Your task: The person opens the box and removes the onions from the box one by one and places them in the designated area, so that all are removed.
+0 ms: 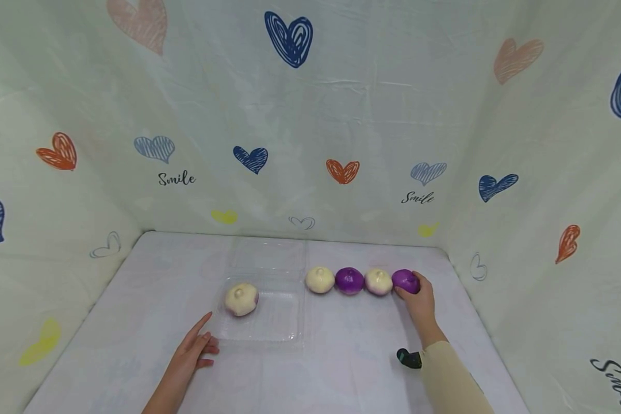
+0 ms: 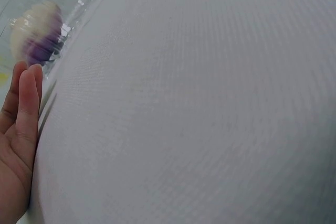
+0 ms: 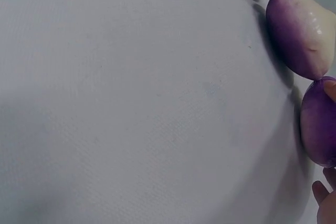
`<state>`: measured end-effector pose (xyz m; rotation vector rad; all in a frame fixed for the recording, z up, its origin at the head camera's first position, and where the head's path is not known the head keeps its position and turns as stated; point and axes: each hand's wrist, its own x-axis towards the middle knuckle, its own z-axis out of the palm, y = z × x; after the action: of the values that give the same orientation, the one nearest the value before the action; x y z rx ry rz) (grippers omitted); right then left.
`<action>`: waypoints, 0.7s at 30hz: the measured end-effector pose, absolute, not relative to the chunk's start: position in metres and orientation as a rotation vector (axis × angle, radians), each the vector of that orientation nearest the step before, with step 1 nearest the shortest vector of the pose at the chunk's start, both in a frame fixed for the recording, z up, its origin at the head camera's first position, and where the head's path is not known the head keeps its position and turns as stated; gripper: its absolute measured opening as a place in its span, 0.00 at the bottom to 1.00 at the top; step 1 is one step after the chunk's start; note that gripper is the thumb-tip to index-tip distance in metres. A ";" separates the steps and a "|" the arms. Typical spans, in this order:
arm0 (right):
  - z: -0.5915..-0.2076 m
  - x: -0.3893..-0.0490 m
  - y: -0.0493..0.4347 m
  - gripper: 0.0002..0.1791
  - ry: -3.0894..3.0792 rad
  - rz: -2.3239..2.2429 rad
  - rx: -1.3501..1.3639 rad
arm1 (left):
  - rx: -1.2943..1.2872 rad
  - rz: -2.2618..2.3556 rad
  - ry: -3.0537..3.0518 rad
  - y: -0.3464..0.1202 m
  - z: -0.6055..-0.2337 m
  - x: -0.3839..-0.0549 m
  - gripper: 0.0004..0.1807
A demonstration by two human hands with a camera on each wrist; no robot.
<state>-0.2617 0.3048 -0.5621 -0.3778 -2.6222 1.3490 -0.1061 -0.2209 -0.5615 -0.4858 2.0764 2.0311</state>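
Observation:
At the right end of a row, my right hand grips a purple turnip. Its fingers also show at both ends of that turnip in the right wrist view. A cream-and-purple turnip, a purple turnip and a cream turnip continue the row to the left. My left hand rests on the table by the front left corner of a clear plastic box, fingers extended and holding nothing. Inside the box, at its left, sits another cream-and-purple turnip.
The box's clear lid lies folded back towards the rear wall. A white cloth covers the table. Curtains printed with hearts enclose the back and sides. A dark device sits at my right wrist.

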 end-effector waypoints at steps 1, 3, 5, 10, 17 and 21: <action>-0.562 -0.262 0.305 0.41 -2.615 1.353 -0.377 | -0.479 2.031 2.080 -0.221 -0.562 -0.106 0.29; -0.561 -0.261 0.305 0.41 -2.597 1.355 -0.370 | -0.480 2.030 2.077 -0.221 -0.562 -0.106 0.29; -0.558 -0.261 0.305 0.40 -2.575 1.353 -0.358 | -0.475 2.022 2.083 -0.222 -0.562 -0.107 0.29; -0.545 -0.261 0.298 0.38 -2.510 1.352 -0.285 | -0.484 2.009 2.089 -0.222 -0.562 -0.107 0.29; -0.522 -0.259 0.279 0.38 -2.477 1.378 -0.181 | -0.503 2.011 2.087 -0.221 -0.560 -0.106 0.28; -0.513 -0.257 0.266 0.39 -2.472 1.417 -0.114 | -0.499 2.015 2.088 -0.220 -0.561 -0.107 0.29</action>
<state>-0.2572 0.2659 -0.5126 -0.1139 -2.4721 1.4167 -0.1066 -0.2200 -0.5608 -0.4992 2.0883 2.0147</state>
